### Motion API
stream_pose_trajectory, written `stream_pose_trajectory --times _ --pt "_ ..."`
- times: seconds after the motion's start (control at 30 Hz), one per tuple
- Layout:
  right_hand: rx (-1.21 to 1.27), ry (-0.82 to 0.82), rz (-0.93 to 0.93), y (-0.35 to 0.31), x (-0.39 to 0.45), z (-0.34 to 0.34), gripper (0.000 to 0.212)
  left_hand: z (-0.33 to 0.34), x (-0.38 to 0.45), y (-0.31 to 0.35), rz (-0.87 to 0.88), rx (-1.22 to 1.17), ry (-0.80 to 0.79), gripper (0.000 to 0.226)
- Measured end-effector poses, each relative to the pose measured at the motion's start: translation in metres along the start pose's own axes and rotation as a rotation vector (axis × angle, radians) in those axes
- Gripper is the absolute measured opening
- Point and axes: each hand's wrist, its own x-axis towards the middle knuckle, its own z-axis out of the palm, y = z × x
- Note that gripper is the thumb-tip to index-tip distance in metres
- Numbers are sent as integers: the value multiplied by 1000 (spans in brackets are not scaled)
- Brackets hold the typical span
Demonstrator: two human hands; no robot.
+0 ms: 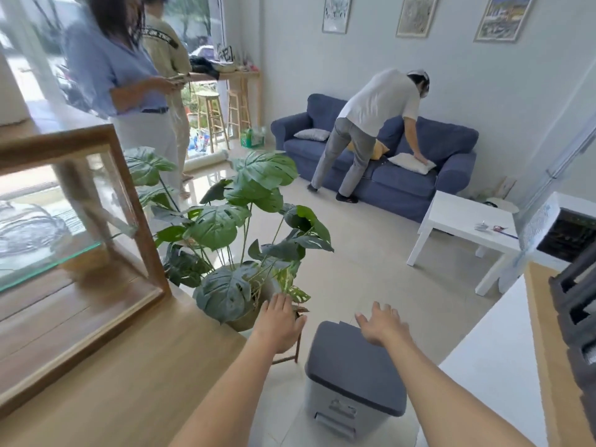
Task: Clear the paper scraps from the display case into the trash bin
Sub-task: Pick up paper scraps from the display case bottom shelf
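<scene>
A wood-framed glass display case (135, 201) stands on the wooden counter (135, 375) at the left; I see no paper scraps in its visible part. On the floor below me stands a grey pedal trash bin (351, 379) with its dark lid closed. My right hand (382, 324) hovers over the far edge of the lid, palm down, fingers spread, holding nothing. Left of the bin, my left hand (279, 324) reaches out beside the plant pot, fingers loosely extended and empty.
A potted monstera plant (238, 227) on a small stand sits between counter and bin. A white side table (464, 227) and a blue sofa (400, 175) lie ahead; a person bends over the sofa. Two people stand at the back left. Dark foam blocks (577, 321) rest at the right.
</scene>
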Motion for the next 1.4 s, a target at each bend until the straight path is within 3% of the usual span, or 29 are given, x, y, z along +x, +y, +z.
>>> stream_pose_trajectory --times 0.17,0.4,0.63,0.83,1.1,1.4 --pt "-6 42 -168 -47 -18 -9 70 -28 -42 -30 -123 -34 92 70" --pt "-60 59 -488 -148 -77 -5 73 -47 -139 -107 -422 -50 198 70" --pt "-92 76 -797 -239 -147 12 68 -43 -247 -174 -702 -29 310 71" --pt "-101 106 -982 -295 -195 33 72 -34 -305 -211 -826 -23 328 71" --pt "-11 316 -1136 -355 -222 41 71 -30 -330 -258 -801 83 480 71" --pt "161 469 -1096 -380 -194 49 71 -31 -310 -307 -608 461 650 71"
